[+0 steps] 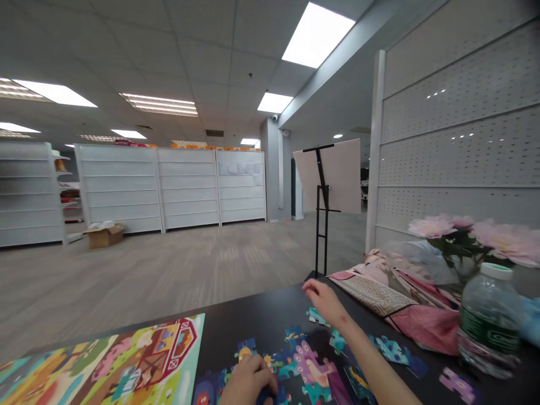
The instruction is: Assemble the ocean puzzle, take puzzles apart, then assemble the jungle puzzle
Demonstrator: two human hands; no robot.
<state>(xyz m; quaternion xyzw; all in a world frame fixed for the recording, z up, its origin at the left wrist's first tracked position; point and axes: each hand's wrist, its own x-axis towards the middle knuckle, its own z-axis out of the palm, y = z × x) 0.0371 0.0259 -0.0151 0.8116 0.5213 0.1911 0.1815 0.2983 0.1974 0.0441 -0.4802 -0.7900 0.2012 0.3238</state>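
Observation:
My left hand (248, 379) is low in the head view, over the jigsaw pieces. Its fingers curl downward around a dark blue puzzle piece (266, 394), which is mostly hidden. Farther out, my right hand (324, 304) hovers near the table's far edge, with loosely bent fingers slightly apart and nothing visible in them. Just below it lies a teal puzzle piece (317, 318). Between the hands, a partly joined patch of puzzle (310, 365) shows a pink-purple creature. More loose pieces (392, 350) rest right of my right forearm.
A colourful farm picture sheet (147, 360) covers the black table's (228, 312) left side. On the right stand a water bottle (491, 320), pink flowers (489, 233) and a pink patterned cloth bag (405, 304). Beyond are an easel board (333, 177), white shelving (189, 188) and a cardboard box (105, 234).

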